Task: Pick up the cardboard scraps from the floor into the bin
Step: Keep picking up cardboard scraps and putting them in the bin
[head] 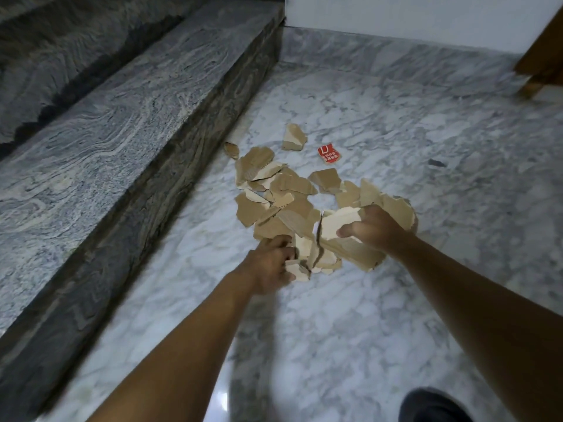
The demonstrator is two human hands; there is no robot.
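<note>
Torn cardboard scraps lie in a loose heap on the white marble floor, just beside the riser of a grey granite step that runs along the left. Both bare arms reach down into the near edge of the heap.

The right hand clamps a bundle of pieces. Its thumb presses on a thick pale slab of cardboard while the fingers curl out of sight behind it, and more brown pieces fan out past the knuckles. The left hand is curled into the pile, fingers closed round a few small pale fragments (this hand is a little blurred, so the exact finger hold is hard to read). The two hands' loads touch between them.

Beyond the heap and apart from it lie a folded tan scrap, a small brown sliver near the step, and a red printed scrap. A small dark fleck sits on the floor further right. A white wall closes the far side, a brown wooden edge juts in at the upper right, and a dark shoe shows at the bottom.
</note>
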